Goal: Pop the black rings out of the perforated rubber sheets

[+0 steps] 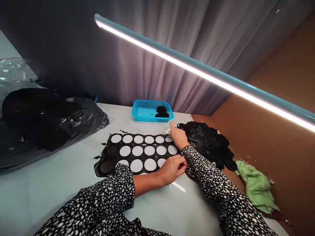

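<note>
A black sheet [130, 154] with rows of round openings, most showing white discs, lies flat on the table. My left hand [172, 168] is over its lower right corner, with the fingers curled and pinched together. Something dark shows by those fingertips, too small to name. My right hand [179, 136] reaches past the sheet's upper right end, at the edge of a heap of black pieces [206, 141]. One digit of it is stretched out toward the basket; the other fingers are mostly hidden.
Behind the sheet stands a blue plastic basket [141, 118] with a few black round pieces inside. Large plastic bags [49, 124] of black material fill the left side. A green cloth [258, 186] lies at the right by a brown panel. A lit tube lamp [197, 70] crosses overhead.
</note>
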A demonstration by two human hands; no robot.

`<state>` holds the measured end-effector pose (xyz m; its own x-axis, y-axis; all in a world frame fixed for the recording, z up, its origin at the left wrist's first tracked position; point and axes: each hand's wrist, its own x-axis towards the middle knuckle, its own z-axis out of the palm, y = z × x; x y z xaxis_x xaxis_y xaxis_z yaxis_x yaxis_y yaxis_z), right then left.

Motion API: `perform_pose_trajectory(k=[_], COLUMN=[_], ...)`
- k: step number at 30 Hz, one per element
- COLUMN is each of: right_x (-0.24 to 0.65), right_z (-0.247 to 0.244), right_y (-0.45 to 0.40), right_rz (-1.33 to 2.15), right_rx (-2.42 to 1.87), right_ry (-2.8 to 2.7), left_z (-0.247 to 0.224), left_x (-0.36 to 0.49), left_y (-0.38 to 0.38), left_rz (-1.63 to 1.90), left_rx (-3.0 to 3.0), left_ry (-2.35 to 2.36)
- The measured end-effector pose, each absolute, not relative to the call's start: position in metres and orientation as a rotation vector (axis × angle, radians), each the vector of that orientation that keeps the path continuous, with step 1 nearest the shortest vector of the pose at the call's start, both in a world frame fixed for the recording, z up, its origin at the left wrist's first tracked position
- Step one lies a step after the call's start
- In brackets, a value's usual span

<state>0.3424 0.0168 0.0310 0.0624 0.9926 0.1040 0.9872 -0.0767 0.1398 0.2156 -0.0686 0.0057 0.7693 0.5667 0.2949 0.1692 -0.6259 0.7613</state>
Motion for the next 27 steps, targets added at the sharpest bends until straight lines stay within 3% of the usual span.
perform_pose_trajectory(k=[6,10,12,15,17,19,22,27], right_x=[0.382,0.403,0.4,0.357,0.306,0.248,0.179,0.151], right_z=[0.038,0.046,0.057,0.075,0.08,0.075,0.052,0.021], right_y=[0.012,-0.019,-0.04,-0.062,-0.063,-0.053,-0.029,-0.005], right_rz=[0.337,0.306,0.085,-0.715,-1.288,-1.598,-1.569,-1.53], right_rx=[2.392,2.729,2.969,3.183,2.901,2.364,1.916,1.856], right_ry=[2.142,2.476,2.596,2.722,2.829,2.901,3.018,2.962], left_z=[0.021,0.048,0.052,0.04,0.027,0.014,0.005,0.008], left_x=[0.228,0.153,0.094,0.008,-0.032,-0.054,-0.063,-0.064], left_y=[-0.082,-0.097,-0.094,-0.076,-0.065,-0.061,-0.063,-0.066], left_rz=[0.603,0.537,0.56,0.674,0.706,0.677,0.58,0.516], left_rx=[2.355,2.655,2.689,2.669,2.711,2.8,2.877,2.885], left_ry=[0.516,0.284,0.397,0.868,1.066,1.094,1.065,1.038])
